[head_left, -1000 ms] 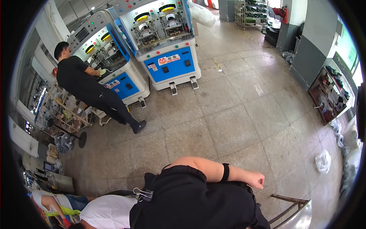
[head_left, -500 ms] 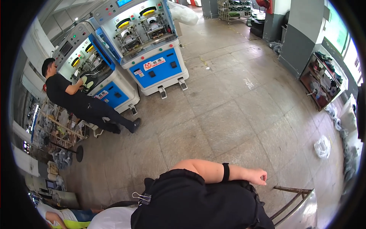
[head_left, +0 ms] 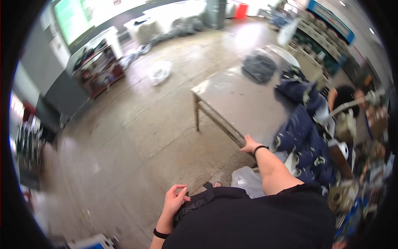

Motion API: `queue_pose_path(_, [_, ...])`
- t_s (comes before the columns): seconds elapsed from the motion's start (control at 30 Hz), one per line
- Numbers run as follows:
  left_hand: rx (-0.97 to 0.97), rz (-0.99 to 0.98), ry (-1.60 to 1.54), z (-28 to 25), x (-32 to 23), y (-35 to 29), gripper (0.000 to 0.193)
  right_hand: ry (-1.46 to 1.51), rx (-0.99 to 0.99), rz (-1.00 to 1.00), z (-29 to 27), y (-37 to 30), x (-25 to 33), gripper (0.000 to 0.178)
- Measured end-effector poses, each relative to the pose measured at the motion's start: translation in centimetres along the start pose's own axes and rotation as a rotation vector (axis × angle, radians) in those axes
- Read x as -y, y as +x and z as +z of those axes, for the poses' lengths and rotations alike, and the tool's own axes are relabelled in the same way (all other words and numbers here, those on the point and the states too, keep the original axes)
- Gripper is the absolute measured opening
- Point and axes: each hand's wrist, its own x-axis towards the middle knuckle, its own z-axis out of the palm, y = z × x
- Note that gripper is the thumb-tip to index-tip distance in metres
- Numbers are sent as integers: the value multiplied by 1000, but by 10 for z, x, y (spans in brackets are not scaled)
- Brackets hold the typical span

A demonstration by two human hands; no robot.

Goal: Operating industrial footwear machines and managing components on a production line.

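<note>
My right hand (head_left: 250,144), with a black band at its wrist, rests on the near edge of a smooth-topped table (head_left: 236,97), fingers spread and nothing visible in them. Just right of it, dark blue cloth with pale markings (head_left: 304,137) lies heaped over the table's side. My left hand (head_left: 173,199) hangs in front of my body beside a black strap (head_left: 197,203). Its fingers are loosely bent and apart, and I see nothing in them. Below the table edge, a translucent plastic bag (head_left: 245,179) sits close to my right forearm.
A grey bundle (head_left: 259,66) lies toward the table's far end. On the floor beyond is a clear plastic bag (head_left: 159,72); a low shelf (head_left: 99,70) stands near the wall. Another person (head_left: 346,99) is at the right, among cluttered equipment.
The view has swung far to the right, so the blue machines and the person beside them are out of sight. The table now shows widely, and both my hands are visible instead of one.
</note>
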Motion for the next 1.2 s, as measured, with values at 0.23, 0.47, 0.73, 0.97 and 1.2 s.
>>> queue_pose_path(0.23, [140, -24, 190, 52, -23, 42, 22, 51, 28, 211, 0, -36, 5, 109])
queue_pose_path(0.47, [227, -9, 223, 96, -42, 67, 21, -22, -126, 207, 5, -55, 13, 100])
queue_pose_path(0.73, [214, 35, 365, 107, -41, 102, 22, -162, -342, 88, 27, -57, -2, 78])
queue_pose_path(0.97, [-187, -229, 482, -7, 37, 163, 29, -36, -445, 132, -9, -33, 18, 53])
queue_pose_path(1.2, [-107, -819, 798, -162, 122, 153, 39, 66, -750, 154, -24, 34, 49, 62])
